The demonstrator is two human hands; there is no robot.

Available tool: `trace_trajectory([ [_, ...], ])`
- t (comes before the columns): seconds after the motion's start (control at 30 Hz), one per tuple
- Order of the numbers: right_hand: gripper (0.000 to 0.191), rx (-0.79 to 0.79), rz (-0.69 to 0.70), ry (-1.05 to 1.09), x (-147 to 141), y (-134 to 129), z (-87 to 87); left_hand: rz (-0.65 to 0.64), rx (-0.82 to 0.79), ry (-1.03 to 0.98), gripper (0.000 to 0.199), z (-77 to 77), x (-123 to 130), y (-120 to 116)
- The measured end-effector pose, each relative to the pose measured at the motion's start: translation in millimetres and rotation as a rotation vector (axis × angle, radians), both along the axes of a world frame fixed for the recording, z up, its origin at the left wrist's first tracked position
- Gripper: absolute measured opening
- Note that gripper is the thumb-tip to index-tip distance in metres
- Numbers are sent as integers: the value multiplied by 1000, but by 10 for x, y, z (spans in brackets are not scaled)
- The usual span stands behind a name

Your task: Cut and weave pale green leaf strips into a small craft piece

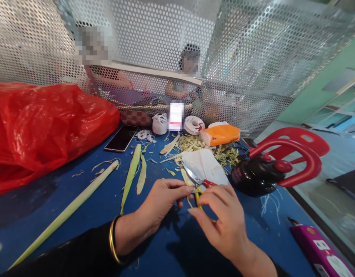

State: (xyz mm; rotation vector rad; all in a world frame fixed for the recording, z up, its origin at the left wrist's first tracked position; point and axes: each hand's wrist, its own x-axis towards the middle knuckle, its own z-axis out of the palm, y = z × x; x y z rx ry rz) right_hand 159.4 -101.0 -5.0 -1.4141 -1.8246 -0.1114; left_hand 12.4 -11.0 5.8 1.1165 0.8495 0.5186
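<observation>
My left hand (162, 202), with a gold bangle at the wrist, pinches a small yellowish strand (190, 200) between thumb and fingers at the centre. Close on its right is my right hand (223, 215), its thumb and fingers curled near the same strand; what they hold, if anything, is too small to make out. Just beyond the fingertips lie scissors (197, 179) with red and yellow handles, blades apart, partly over a white paper (206, 163). The handles are partly hidden by my right hand. Green leaf strips (131, 173) rest to the left.
A red plastic bag (47, 130) fills the left. Behind are a phone (121, 138), a ribbon spool (194, 125), an orange packet (222, 134) and plant scraps (191, 144). At right stand a black pot (252, 177) and a purple power strip (324, 250). People sit behind perforated metal.
</observation>
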Motion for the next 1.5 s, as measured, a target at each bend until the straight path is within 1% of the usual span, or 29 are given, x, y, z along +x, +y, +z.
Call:
trace_trajectory([
  [0.1, 12, -37, 9, -81, -65, 3, -39, 26, -32, -31, 15, -27, 2, -8],
  [0.2, 17, -58, -11, -70, -94, 24, -93, 21, -81, -40, 13, -48, 6, -25],
  [0.33, 20, -83, 26, -56, -109, 21, -87, 16, -105, -38, 10, -55, 18, -44],
  [0.43, 21, -69, 61, -65, -123, 6, -64, 89, -140, -28, 8, -45, 32, -69],
  [0.57, 22, -68, 122, -108, -130, 7, -61, 185, -185, -29, 13, -30, 46, -99],
  [0.7, 21, -63, 172, -162, -121, 20, -64, 200, -196, -55, 14, -58, 51, -106],
  [0.87, 23, -69, 185, -212, -112, 20, -48, 223, -198, -81, 15, -114, 66, -102],
  [1.13, 24, -81, 181, -220, -122, 5, -48, 196, -184, -72, 14, -84, 50, -111],
  [1.23, 22, -83, 119, -142, -120, 1, -50, 166, -148, -96, 14, -63, 39, -98],
  [1.3, 21, -81, 77, -74, -121, 1, -48, 159, -126, -107, 19, -53, 34, -84],
  [1.37, 19, -83, 60, -30, -123, 1, -46, 155, -127, -111, 22, -47, 31, -72],
  [1.5, 18, -84, 54, -5, -124, -4, -43, 133, -161, -127, 23, -36, 26, -59],
])
